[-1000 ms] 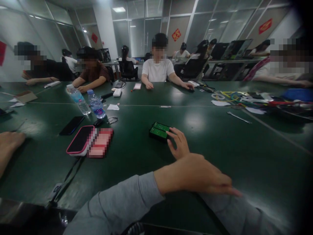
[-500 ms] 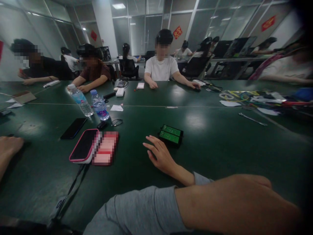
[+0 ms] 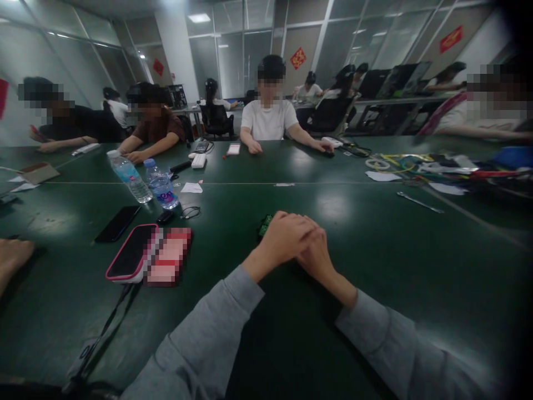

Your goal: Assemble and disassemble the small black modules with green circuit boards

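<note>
My left hand (image 3: pixel 287 236) lies over my right hand (image 3: pixel 315 250), the two touching above the green table (image 3: pixel 375 239). Both hands look closed around each other, fingers folded together. Just beyond them is a black case with green circuit boards (image 3: pixel 265 225); only its left end shows, the rest is hidden behind my hands. Whether either hand touches the case cannot be made out.
Left of my hands lie a pink-edged device (image 3: pixel 133 253), a red pixelated item (image 3: pixel 170 256) and a black phone (image 3: pixel 117 224). Two water bottles (image 3: pixel 160 183) stand behind. A wrench (image 3: pixel 420 203) and tangled cables (image 3: pixel 449 166) are right. Another person's hand (image 3: pixel 14 255) rests far left.
My left arm has swung back from across my right arm to the left. My hands have come together, now covering most of the black case. The camera view has shifted slightly.
</note>
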A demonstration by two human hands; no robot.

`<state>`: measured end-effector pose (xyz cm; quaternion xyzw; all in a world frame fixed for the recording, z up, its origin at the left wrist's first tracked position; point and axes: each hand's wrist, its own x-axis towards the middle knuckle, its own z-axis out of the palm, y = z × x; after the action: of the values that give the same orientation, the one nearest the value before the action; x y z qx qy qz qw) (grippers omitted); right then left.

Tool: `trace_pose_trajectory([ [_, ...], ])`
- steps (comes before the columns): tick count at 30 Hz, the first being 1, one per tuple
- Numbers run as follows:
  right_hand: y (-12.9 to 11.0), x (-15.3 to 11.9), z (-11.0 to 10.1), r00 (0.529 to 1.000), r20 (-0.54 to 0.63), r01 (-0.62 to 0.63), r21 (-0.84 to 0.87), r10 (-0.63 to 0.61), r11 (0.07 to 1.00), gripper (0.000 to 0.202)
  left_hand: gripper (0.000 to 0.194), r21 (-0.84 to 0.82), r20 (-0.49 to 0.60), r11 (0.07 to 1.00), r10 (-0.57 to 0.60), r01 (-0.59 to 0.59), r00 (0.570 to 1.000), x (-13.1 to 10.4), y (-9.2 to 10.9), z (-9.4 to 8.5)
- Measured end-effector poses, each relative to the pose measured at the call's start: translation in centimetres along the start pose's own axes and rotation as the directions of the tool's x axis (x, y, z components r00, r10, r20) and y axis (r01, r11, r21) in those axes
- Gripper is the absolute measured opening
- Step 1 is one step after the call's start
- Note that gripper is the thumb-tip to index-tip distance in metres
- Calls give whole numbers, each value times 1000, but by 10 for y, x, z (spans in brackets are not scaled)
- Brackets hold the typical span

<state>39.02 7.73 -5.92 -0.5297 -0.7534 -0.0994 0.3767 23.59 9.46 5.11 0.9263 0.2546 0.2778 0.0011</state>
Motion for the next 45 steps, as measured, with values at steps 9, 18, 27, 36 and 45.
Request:
trace_pose_trajectory([
  [9, 0, 3, -3, 974, 172, -181, 189, 149, 965, 73, 33, -233, -167, 847, -518, 477, 839, -49, -77, 24],
  [18, 12, 1, 4, 959, 240, -239, 415, 147, 878, 88, 49, -739, 150, 457, -605, 495, 782, -80, -106, 76],
  [27, 9, 2, 0, 959, 267, -212, 472, 91, 856, 88, 37, -693, 101, 495, -653, 524, 751, -91, -88, 64],
  [36, 7, 1, -4, 952, 289, -240, 513, 97, 824, 89, 38, -677, 92, 515, -649, 526, 755, -94, -86, 68],
  [45, 14, 1, 2, 959, 273, -220, 563, 73, 797, 88, 42, -702, 57, 536, -613, 468, 788, -93, -87, 73],
])
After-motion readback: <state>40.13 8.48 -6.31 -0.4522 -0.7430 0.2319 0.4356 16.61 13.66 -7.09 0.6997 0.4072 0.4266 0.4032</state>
